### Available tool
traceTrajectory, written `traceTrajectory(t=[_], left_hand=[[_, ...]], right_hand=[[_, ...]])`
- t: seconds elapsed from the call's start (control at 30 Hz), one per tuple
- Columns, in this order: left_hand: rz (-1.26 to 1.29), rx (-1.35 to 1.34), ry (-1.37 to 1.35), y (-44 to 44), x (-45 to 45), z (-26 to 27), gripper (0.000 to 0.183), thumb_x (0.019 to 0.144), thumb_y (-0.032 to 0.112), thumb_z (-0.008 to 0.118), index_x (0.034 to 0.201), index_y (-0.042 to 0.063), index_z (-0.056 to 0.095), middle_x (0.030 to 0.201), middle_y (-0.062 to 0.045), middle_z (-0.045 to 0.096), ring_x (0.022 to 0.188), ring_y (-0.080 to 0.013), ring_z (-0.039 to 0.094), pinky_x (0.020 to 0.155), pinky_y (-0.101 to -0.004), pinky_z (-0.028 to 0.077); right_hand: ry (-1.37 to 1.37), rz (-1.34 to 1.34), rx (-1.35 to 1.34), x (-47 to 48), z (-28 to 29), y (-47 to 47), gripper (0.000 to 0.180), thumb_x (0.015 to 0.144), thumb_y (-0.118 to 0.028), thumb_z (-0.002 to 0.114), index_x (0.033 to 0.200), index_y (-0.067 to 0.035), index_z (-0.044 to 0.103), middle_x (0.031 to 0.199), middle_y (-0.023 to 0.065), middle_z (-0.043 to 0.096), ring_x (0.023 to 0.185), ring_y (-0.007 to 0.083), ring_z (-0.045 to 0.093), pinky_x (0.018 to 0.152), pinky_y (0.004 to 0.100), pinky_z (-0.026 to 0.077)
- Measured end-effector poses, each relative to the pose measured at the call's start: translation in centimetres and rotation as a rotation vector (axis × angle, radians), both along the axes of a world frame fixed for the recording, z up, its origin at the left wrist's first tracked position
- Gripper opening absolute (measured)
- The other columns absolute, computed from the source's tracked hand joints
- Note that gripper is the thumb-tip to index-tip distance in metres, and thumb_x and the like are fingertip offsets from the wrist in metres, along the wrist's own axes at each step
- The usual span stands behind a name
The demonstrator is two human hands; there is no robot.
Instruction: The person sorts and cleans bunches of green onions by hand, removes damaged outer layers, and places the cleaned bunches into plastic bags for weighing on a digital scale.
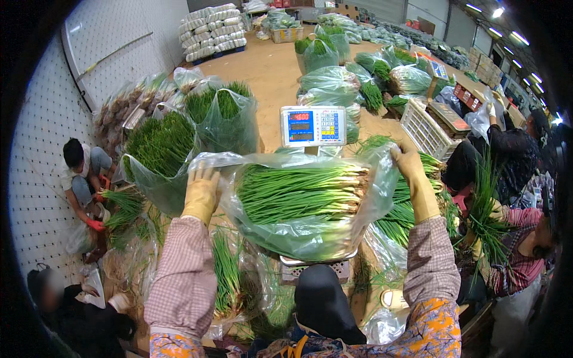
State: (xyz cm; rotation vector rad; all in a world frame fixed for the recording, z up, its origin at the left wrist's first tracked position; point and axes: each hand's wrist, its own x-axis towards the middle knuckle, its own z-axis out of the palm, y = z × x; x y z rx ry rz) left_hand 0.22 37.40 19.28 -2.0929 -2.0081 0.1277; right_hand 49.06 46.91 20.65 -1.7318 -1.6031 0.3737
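Note:
A clear plastic bag (286, 244) lies spread before me on a weighing scale (288, 272). Inside it is a thick bundle of green onions (295, 192), with leaf tips to the left and pale root ends to the right. My left hand (201, 192), in a yellow rubber glove, has its fingers at the bag's upper left edge, with film over the fingertips. At the upper right corner, my gloved right hand (408, 165) pinches the film and holds it up. Behind the bag stands the scale's lit display with keypad (313, 126).
Bags of upright green onions (159, 145) stand at left, near a person in red gloves (83, 179). Loose green onions (226, 273) lie by my left forearm. A white plastic crate (423, 129) is at right, where a co-worker (521, 250) holds onions. Filled bags (329, 83) lie farther back.

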Motion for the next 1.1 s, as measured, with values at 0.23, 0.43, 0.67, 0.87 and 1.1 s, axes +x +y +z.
traceTrajectory(t=[0.23,0.43,0.67,0.87,1.1], left_hand=[[-0.203,0.296,-0.334,-20.3,-4.3,-7.2,0.048,0.076,0.016,0.063,0.122,0.007,0.049,0.130,-0.018,0.044,0.123,-0.0367,0.039,0.104,-0.0444,0.029],[0.562,0.625,-0.915,-35.2,-13.5,-19.7,0.040,0.081,0.015,0.061,0.118,0.004,0.053,0.123,-0.018,0.051,0.118,-0.0326,0.045,0.099,-0.0393,0.035],[1.027,0.868,-1.674,-40.2,-15.6,-22.5,0.039,0.082,0.012,0.064,0.118,0.002,0.053,0.114,-0.009,0.056,0.105,-0.0181,0.052,0.094,-0.0283,0.039],[0.917,0.939,-1.790,-39.3,-17.2,-20.8,0.044,0.082,0.013,0.064,0.121,-0.001,0.049,0.123,-0.012,0.050,0.114,-0.0180,0.046,0.096,-0.0279,0.038],[0.815,0.920,-1.943,-40.7,-19.6,-22.3,0.045,0.081,-0.001,0.060,0.123,0.000,0.047,0.127,-0.012,0.047,0.120,-0.0196,0.043,0.098,-0.0282,0.037]], right_hand=[[0.091,0.485,0.642,-12.3,4.2,-12.5,0.047,0.079,0.005,0.051,0.125,0.000,0.046,0.121,0.0160,0.054,0.112,0.0269,0.052,0.098,0.0359,0.038],[0.028,1.115,-0.110,-27.5,-4.8,-19.2,0.043,0.081,-0.008,0.061,0.122,-0.008,0.052,0.111,0.0141,0.061,0.103,0.0249,0.057,0.090,0.0350,0.044],[-0.185,1.064,-1.199,-42.5,-31.4,-22.3,0.029,0.083,-0.017,0.060,0.109,-0.003,0.060,0.094,0.0095,0.065,0.084,0.0184,0.060,0.075,0.0284,0.047],[-0.534,1.129,-1.185,-51.9,-37.3,-32.3,0.059,0.085,-0.034,0.058,0.132,-0.005,0.038,0.131,0.0169,0.044,0.116,0.0283,0.048,0.100,0.0392,0.036],[-0.583,0.992,-1.403,-55.9,-41.5,-33.2,0.049,0.087,-0.011,0.051,0.134,-0.012,0.037,0.135,0.0129,0.041,0.121,0.0193,0.045,0.093,0.0275,0.044]])
